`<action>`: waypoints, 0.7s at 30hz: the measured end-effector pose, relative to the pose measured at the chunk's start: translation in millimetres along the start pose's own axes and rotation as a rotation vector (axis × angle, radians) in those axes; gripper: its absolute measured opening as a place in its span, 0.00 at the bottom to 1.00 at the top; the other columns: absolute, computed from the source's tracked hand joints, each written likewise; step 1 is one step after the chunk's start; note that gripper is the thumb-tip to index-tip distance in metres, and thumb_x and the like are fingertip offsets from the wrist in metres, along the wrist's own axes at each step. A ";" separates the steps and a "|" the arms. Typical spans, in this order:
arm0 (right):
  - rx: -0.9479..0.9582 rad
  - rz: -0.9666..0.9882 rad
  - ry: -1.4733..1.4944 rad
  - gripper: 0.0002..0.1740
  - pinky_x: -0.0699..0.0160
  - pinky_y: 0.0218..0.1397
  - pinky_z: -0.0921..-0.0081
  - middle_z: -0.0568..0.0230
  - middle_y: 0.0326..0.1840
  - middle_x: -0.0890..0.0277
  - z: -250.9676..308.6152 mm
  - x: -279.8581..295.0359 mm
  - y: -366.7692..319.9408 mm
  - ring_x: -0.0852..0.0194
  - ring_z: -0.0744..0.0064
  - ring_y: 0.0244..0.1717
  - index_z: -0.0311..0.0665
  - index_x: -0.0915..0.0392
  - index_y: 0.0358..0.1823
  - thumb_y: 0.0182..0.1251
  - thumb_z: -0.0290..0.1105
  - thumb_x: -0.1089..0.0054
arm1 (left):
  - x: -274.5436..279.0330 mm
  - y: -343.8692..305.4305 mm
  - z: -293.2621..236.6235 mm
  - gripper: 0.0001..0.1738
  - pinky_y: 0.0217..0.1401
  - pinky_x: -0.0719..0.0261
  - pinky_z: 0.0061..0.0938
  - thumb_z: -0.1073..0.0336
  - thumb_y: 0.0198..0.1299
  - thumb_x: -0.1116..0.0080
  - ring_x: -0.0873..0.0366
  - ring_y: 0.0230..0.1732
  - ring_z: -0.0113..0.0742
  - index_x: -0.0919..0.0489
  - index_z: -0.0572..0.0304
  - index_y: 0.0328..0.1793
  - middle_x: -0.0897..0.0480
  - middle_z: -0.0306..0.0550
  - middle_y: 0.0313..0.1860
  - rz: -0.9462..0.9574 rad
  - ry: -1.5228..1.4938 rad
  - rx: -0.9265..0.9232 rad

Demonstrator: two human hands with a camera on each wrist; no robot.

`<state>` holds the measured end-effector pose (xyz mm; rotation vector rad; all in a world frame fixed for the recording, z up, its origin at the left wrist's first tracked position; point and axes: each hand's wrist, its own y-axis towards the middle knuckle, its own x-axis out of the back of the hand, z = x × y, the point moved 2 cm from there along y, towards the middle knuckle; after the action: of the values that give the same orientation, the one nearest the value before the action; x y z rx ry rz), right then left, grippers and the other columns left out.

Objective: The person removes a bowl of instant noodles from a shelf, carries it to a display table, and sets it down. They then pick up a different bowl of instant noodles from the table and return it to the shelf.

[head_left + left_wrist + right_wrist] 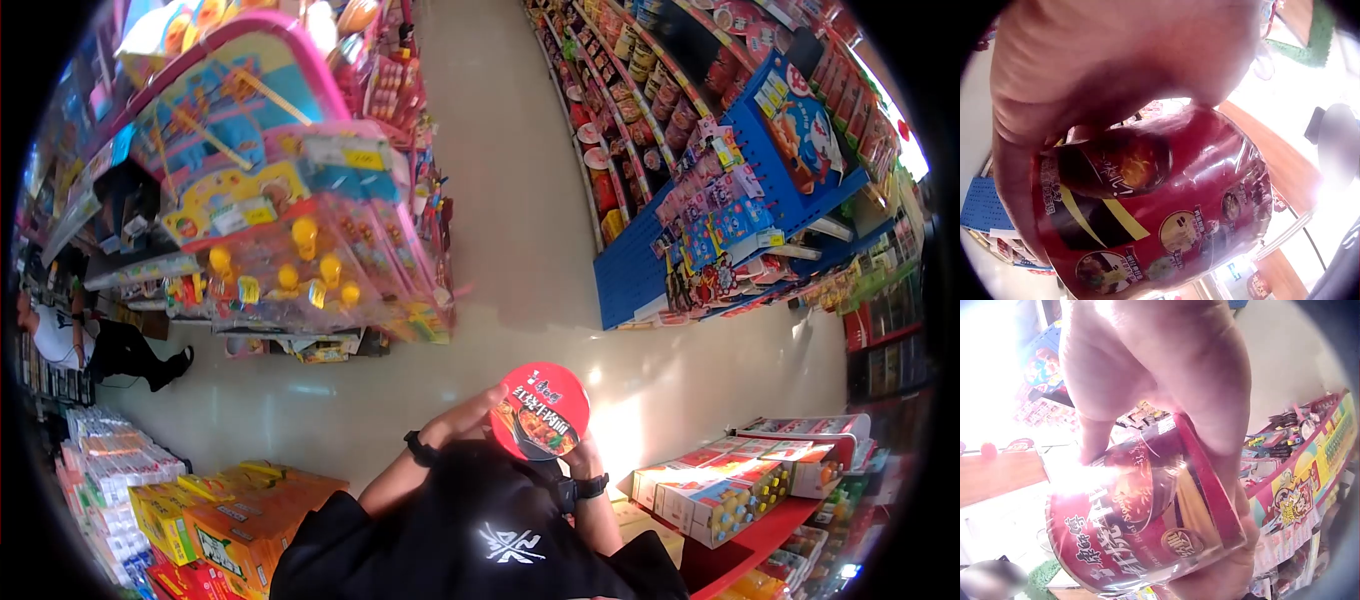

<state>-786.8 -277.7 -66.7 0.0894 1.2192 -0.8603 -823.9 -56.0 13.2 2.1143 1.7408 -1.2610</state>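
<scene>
Nearest the left wrist camera looms the left hand (1110,62), curled over one side of a red noodle tub (1210,178); the right hand (1154,359) grips the other side, fingers and thumb spread round it; the tub sits between the two, before a black shirt (400,540) and above the shop floor (500,150), its lid (562,393) facing up at the head camera. Glossy clear film (1241,159) wraps the wall, so a slackened grip could let the tub slide or twist free and drop; too hard a squeeze could dent the side, if that is thin card, or split the wrinkled film. Round-walled, the tub carries a smooth, flat, printed lid; beyond stand a blue perforated panel (627,272) and square-edged orange boxes (258,522), apparently cardboard; the floor is pale and shiny, throwing back light.
</scene>
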 end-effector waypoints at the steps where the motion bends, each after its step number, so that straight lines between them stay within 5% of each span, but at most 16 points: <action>1: -0.002 0.014 0.007 0.29 0.26 0.62 0.60 0.51 0.62 0.31 10.3 -1.8 5.7 0.28 0.59 0.59 0.31 0.39 0.65 0.68 0.36 0.44 | 7.7 13.7 1.8 0.37 0.63 0.28 0.35 0.43 0.66 0.53 0.28 0.61 0.37 0.40 0.63 0.70 0.29 0.51 0.64 0.000 -0.008 -0.008; 7: -0.050 0.048 0.046 0.32 0.30 0.66 0.59 0.53 0.68 0.38 75.3 -6.0 36.6 0.33 0.60 0.63 0.35 0.46 0.70 0.70 0.36 0.47 | 3.2 77.3 -22.7 0.40 0.65 0.29 0.38 0.40 0.64 0.51 0.30 0.64 0.40 0.42 0.64 0.71 0.31 0.52 0.66 0.014 0.010 -0.023; 21: -0.149 0.044 -0.108 0.29 0.26 0.61 0.65 0.53 0.65 0.34 213.8 58.2 106.6 0.30 0.62 0.61 0.30 0.41 0.68 0.71 0.39 0.49 | -39.4 216.5 -66.9 0.41 0.72 0.40 0.37 0.38 0.67 0.60 0.37 0.69 0.39 0.45 0.63 0.74 0.36 0.50 0.70 0.087 -0.028 0.002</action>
<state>-549.2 -340.4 -74.1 -0.0501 1.1719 -0.7242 -603.2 -118.5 -2.8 2.1374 1.6181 -1.2642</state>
